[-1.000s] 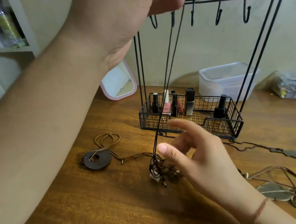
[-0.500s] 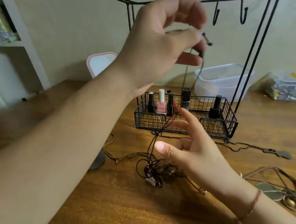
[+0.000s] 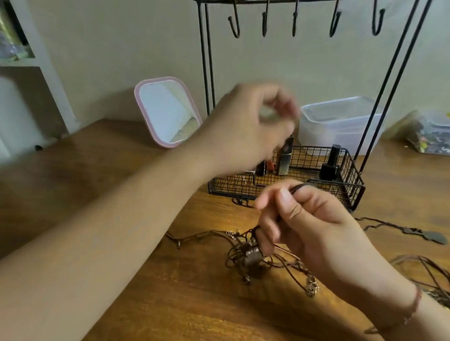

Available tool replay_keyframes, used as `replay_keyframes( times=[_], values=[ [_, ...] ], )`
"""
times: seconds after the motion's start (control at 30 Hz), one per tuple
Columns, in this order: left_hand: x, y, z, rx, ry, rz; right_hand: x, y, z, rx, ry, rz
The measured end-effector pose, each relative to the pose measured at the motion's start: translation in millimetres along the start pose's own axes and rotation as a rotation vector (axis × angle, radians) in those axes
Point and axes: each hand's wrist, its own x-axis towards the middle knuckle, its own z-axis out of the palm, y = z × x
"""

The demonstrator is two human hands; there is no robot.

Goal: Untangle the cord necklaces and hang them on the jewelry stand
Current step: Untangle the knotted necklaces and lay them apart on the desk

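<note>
The right hand (image 3: 310, 227) hovers low over the bench (image 3: 102, 182), fingers curled round a dark cord (image 3: 297, 188) that shows above the thumb and runs down to the tangle of cord necklaces (image 3: 252, 255) lying just below it. The left hand (image 3: 250, 125) is raised in front of the jewelry stand (image 3: 297, 2) (its fingertips are blurred), fingers bunched; I cannot tell whether it holds anything. All five hooks are bare. Another necklace (image 3: 421, 234) lies right of the basket.
</note>
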Motion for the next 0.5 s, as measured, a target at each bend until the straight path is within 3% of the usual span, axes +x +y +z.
replay_keyframes(
  times=[0.07, 0.17, 0.23, 0.37, 0.5],
  values=[
    [-27, -24, 6, 0.227, 0.006, 0.014, 1, -3, -3, 0.142, 0.019, -0.039],
    [-68, -43, 12, 0.288, 0.091, 0.101, 2, -9, -7, 0.271, 0.051, -0.052],
    [-85, -49, 17, 0.176, 0.09, 0.128, 2, -9, -8, 0.328, 0.056, -0.043],
    [-98, -53, 23, -0.264, -0.054, 0.035, 2, -6, -9, 0.356, 0.046, -0.025],
    [-102, -51, 27, -0.378, -0.094, 0.005, 2, -6, -10, 0.372, 0.058, -0.016]
  ],
)
